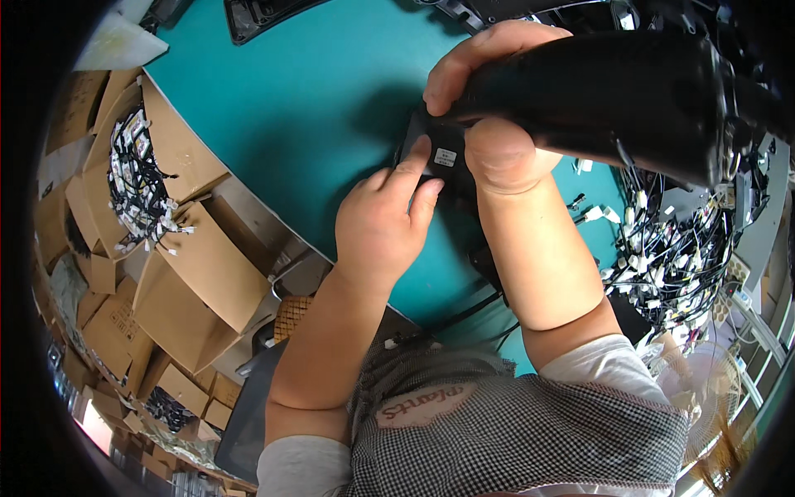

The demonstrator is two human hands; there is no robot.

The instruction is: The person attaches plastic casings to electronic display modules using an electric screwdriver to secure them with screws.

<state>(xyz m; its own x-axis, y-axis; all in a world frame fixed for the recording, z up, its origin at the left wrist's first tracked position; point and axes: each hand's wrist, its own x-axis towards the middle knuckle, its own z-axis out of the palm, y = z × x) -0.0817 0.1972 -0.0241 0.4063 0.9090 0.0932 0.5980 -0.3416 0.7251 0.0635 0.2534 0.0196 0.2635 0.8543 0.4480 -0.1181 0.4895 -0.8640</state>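
Observation:
A large, smooth, glossy black plastic part (604,99) is in my right hand (501,153), gripped at its left end with the fingers over the far side and the heel of the hand at the near side. Below that end lies a flat dark piece (464,166) with a small white label (445,156). Whether the two are one body I cannot tell. My left hand (381,215) rests its outstretched index finger on the dark piece beside the label. Its thumb stands apart and the other fingers are partly bent, holding nothing.
A green-topped table (257,124) lies beneath. Black cables with white connectors (679,257) are heaped at the right; more cables (137,178) fill a carton at the left. Open cardboard boxes (195,290) stand below the table's left edge. A black frame (248,21) lies at the far edge.

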